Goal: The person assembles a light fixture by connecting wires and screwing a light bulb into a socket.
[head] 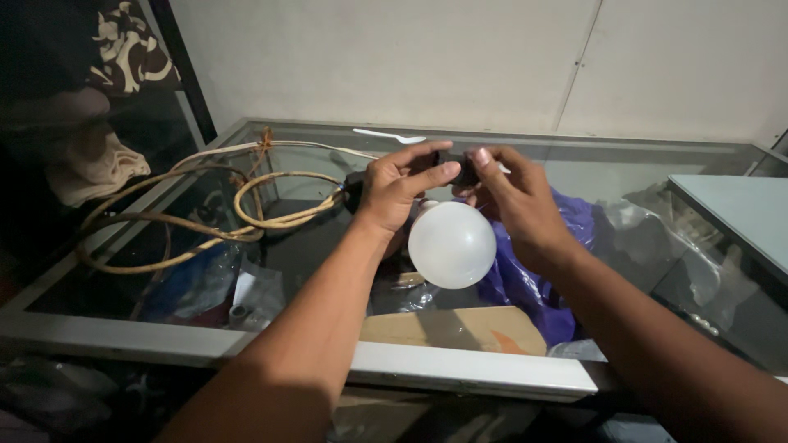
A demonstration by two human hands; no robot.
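Head view: a coiled cable (205, 217) lies on the glass case (460, 369) at 9 o'clock. The left hand (398, 189) is curled, fingers closed on a black socket (455, 164) at 12 o'clock. A white bulb (451, 244) hangs from the socket at centre, between both wrists. The right hand (517, 205) pinches the socket's other side. A purple bag (574, 221) shows under the glass at 3 o'clock.
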